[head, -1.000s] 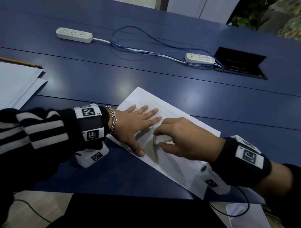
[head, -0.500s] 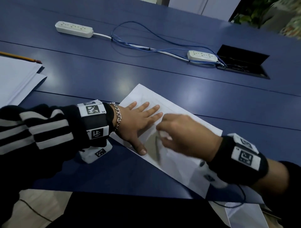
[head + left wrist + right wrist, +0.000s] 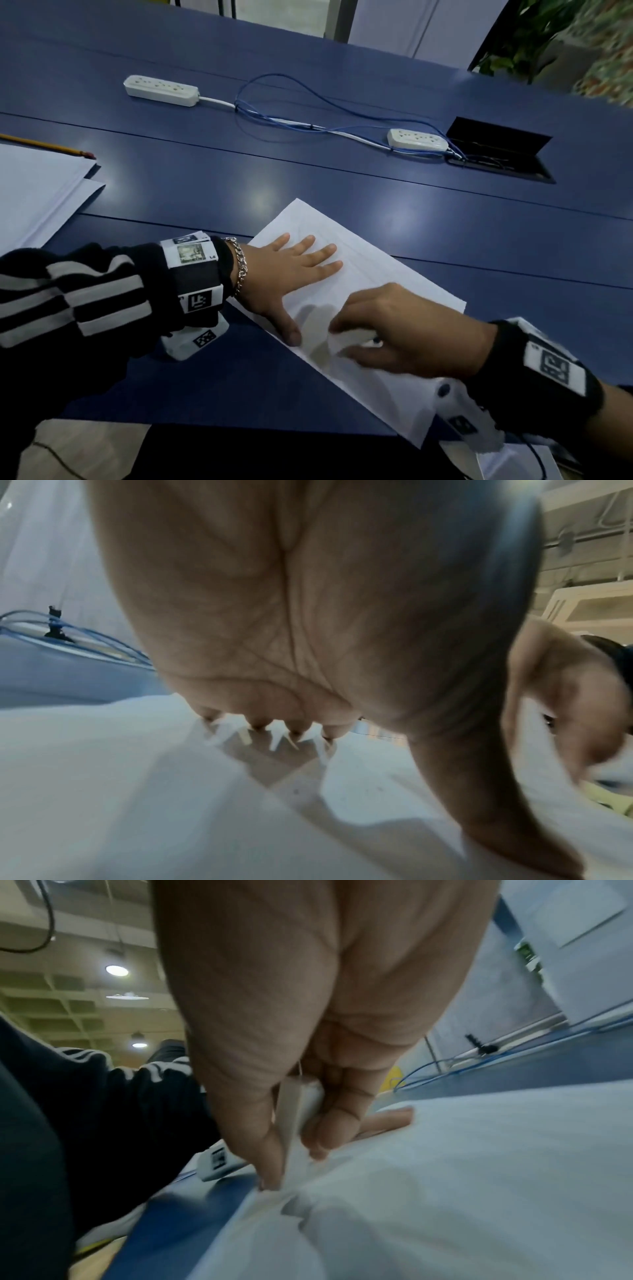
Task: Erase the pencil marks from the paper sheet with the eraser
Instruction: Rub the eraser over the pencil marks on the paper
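A white paper sheet [image 3: 373, 270] lies slantwise on the blue table [image 3: 342, 192], with faint pencil lines near its far end. My left hand [image 3: 287, 274] lies flat on the sheet's left part, fingers straight and spread, thumb at the near edge. Just right of that thumb, my right hand [image 3: 394, 329] pinches a white eraser [image 3: 352, 339] between thumb and fingers and holds it down on the paper. In the right wrist view the eraser [image 3: 298, 1110] shows between the thumb and curled fingers, its lower end on the sheet [image 3: 445, 1177]. The left wrist view shows my palm [image 3: 308, 615] over the paper [image 3: 137, 777].
A stack of white sheets [image 3: 30, 192] with a yellow pencil [image 3: 48, 147] lies at the far left. Two white power strips [image 3: 161, 89] [image 3: 418, 139] joined by blue cables [image 3: 291, 113] sit at the back, beside an open black cable hatch [image 3: 500, 150]. The table's near edge runs under my wrists.
My right hand with the eraser has slid toward me and to the right along the sheet. The left hand has stayed flat in the same spot on the paper.
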`<state>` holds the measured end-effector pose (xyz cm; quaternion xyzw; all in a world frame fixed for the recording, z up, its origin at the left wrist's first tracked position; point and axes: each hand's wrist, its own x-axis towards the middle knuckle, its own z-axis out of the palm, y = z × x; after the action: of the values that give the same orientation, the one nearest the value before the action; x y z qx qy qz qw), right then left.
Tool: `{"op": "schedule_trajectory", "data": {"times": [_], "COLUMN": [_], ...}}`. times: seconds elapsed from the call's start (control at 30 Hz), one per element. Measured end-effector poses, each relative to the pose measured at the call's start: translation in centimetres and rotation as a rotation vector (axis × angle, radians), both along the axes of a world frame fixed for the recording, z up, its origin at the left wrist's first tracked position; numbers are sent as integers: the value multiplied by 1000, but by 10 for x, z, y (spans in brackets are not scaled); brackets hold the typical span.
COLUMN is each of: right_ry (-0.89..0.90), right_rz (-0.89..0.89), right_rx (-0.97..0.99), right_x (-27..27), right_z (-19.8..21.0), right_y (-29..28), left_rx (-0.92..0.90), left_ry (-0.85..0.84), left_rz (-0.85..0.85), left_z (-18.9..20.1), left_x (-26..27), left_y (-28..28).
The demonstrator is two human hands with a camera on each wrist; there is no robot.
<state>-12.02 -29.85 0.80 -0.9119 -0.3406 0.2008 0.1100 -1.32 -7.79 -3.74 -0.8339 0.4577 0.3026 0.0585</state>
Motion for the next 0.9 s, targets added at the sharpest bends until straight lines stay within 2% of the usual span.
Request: {"op": "schedule_trajectory", "data": {"times": [0.1, 0.17, 0.27, 0.43, 0.6, 0.73, 0.9], "right_ry": [-147, -170, -121, -93, -42, 7, -181], "right_rz": [-231, -309, -325, -293, -216, -182, -245], "right_rx": [98, 40, -69, -47, -41, -26, 52], "right_x": [13, 14, 3, -23, -47, -38, 8], "right_z": [6, 6, -3, -9, -13, -2, 8], "right_y": [-41, -64, -82, -67, -43, -35, -25], "left_rx": [-18, -9, 31, 69, 46, -1, -60], "left_ry": [-22, -72, -127, -287, -222, -184, -76], "left_rz": [-24, -19, 43, 90, 61, 68, 101], "left_z": [-1, 2, 11, 28, 15, 19, 19], "left_x": [5, 11, 28, 37, 20, 5, -11], "left_y": [7, 10, 14, 9, 7, 8, 4]}}
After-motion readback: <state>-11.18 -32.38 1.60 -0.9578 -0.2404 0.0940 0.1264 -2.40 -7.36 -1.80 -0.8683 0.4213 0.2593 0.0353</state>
